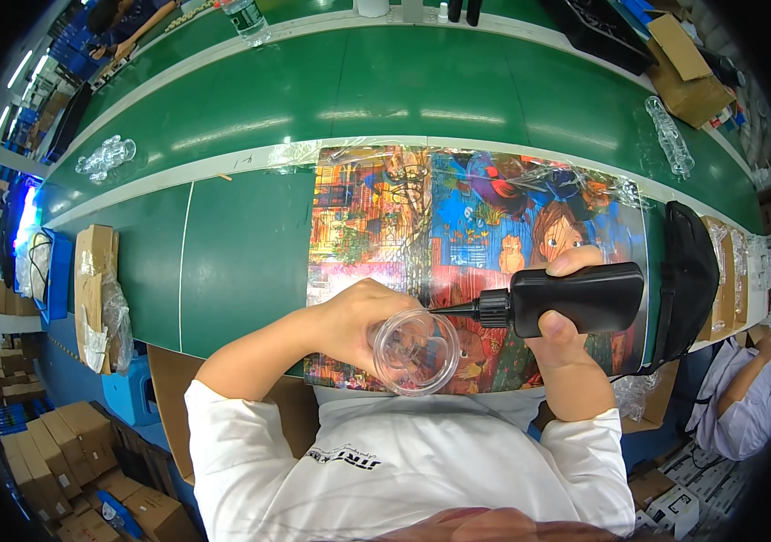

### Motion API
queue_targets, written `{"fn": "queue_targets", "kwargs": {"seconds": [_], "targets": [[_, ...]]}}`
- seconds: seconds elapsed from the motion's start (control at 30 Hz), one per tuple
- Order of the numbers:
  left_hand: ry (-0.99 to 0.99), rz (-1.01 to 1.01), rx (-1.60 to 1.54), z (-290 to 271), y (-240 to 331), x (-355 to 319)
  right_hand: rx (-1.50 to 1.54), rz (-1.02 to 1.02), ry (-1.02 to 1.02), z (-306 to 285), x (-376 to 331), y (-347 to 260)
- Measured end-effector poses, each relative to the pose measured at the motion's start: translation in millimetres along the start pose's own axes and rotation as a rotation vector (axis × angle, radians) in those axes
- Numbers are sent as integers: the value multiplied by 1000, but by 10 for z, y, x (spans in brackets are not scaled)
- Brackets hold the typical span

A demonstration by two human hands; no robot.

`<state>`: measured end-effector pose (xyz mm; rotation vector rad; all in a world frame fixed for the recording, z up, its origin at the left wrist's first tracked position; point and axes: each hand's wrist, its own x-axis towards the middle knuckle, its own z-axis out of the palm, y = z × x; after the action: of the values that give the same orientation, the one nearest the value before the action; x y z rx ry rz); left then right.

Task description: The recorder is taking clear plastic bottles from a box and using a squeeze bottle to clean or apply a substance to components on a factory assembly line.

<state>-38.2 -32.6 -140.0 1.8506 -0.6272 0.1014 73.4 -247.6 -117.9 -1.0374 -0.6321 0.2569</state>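
Note:
My left hand (360, 316) is closed around a clear, round-rimmed plastic or glass piece (417, 352), its wide circular end facing up toward me. In my right hand (566, 334) a black squeeze bottle (580, 298) lies almost level, gripped between thumb and fingers. Its narrow pointed nozzle reaches left to the rim of the clear piece; whether the tip touches it I cannot tell. Beneath both hands a glossy, colourful illustrated sheet (376, 217) covers part of the green table (241, 262).
Clear moulded pieces lie beyond a pale ledge, one at the left (107, 158) and one at the right (668, 135). A black bag (688, 280) sits right of the sheet. Cardboard (97, 289) stands at the table's left end. Co-workers (747, 397) are at the right and far left.

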Motion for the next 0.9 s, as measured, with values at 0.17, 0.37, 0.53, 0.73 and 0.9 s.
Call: {"fn": "queue_targets", "kwargs": {"seconds": [0.17, 0.37, 0.53, 0.73, 0.9], "targets": [[-2, 26, 28, 18, -23, -11, 9, 92, -76, -23, -1, -53], [-42, 24, -24, 32, -44, -8, 45, 50, -88, -8, 16, -37], [-36, 47, -4, 63, -49, -12, 75, 88, -64, 28, 28, -40], [-54, 61, 27, 51, -28, 7, 108, 82, -61, 63, 40, -42], [-42, 81, 17, 71, -44, 5, 126, 115, -71, 64, 43, -44]]}}
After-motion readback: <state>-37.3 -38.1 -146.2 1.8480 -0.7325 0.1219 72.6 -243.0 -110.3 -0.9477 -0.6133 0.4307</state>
